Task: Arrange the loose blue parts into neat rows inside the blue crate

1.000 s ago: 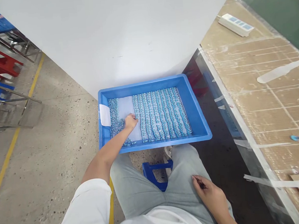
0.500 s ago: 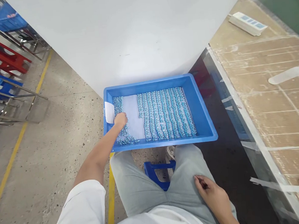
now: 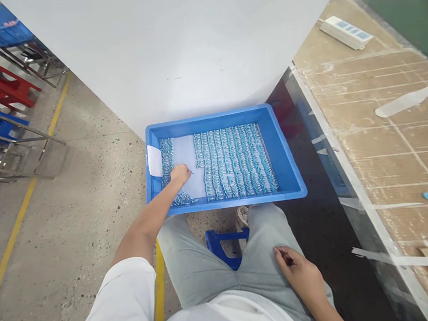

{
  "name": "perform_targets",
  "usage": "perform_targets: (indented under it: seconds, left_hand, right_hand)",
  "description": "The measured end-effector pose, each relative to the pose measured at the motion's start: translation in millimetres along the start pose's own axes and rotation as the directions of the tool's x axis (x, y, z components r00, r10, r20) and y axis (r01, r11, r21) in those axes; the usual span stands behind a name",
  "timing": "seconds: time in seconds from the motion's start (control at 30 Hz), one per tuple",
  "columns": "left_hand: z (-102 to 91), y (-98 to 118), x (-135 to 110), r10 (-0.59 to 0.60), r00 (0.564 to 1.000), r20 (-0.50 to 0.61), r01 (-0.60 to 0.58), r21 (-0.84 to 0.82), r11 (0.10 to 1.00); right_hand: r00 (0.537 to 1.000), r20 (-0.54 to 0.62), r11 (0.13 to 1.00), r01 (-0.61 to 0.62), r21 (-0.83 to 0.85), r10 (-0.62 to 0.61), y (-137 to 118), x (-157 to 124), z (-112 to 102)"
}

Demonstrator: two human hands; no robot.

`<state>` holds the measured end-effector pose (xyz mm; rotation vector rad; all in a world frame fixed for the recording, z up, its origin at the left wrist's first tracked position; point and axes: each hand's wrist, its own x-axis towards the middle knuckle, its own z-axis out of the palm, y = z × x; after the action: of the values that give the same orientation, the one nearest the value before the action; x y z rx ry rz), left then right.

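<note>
A blue plastic tray (image 3: 290, 174) stands in front of my knees, against a white surface. In its middle and right part lie rows of small slim blue-and-silver pieces (image 3: 232, 164), their kind too small to make out. Along its left side is a looser strip of the same pieces (image 3: 167, 151), heaped at the near end (image 3: 183, 198). My left hand (image 3: 180, 173) is closed in a pinch over the bare pale liner (image 3: 184, 148), with the tip of one slim piece (image 3: 191, 172) poking out of the fingers. My right hand (image 3: 301, 274) rests loosely curled on my right thigh; nothing shows in it.
To the right is a worktop (image 3: 382, 153) covered in taped brown sheeting, with a white power strip (image 3: 347, 32) on it. A white paper label (image 3: 155, 160) hangs over the tray's left rim. A blue stool (image 3: 220, 243) shows between my legs; a red stool (image 3: 6, 82) stands far left.
My left hand has moved right, from the loose strip to the bare liner beside the rows, with a slim piece now showing at its fingertips. My right hand stays on my thigh.
</note>
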<state>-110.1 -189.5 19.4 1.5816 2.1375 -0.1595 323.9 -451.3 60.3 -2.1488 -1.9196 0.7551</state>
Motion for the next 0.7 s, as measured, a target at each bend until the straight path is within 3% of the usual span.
perform_targets:
  seconds: [0.23, 0.37, 0.7]
  left_hand:
    - [11.2, 21.1, -3.7, -0.013, 1.000, 0.011, 0.013, -0.042, 0.999]
    - [12.7, 28.3, -5.1, -0.027, 0.999, 0.018, 0.028, -0.045, 0.999]
    - [10.5, 31.0, -3.5, -0.076, 0.997, -0.017, 0.074, -0.108, 0.991]
  right_hand:
    - [0.997, -0.043, 0.998, 0.069, 0.010, -0.068, 6.4, -2.8, 3.1]
    - [0.983, -0.138, 0.992, 0.122, 0.018, -0.118, 10.5, -2.2, 9.5]
    - [0.944, -0.247, 0.973, 0.230, 0.012, -0.220, 14.9, -2.6, 14.9]
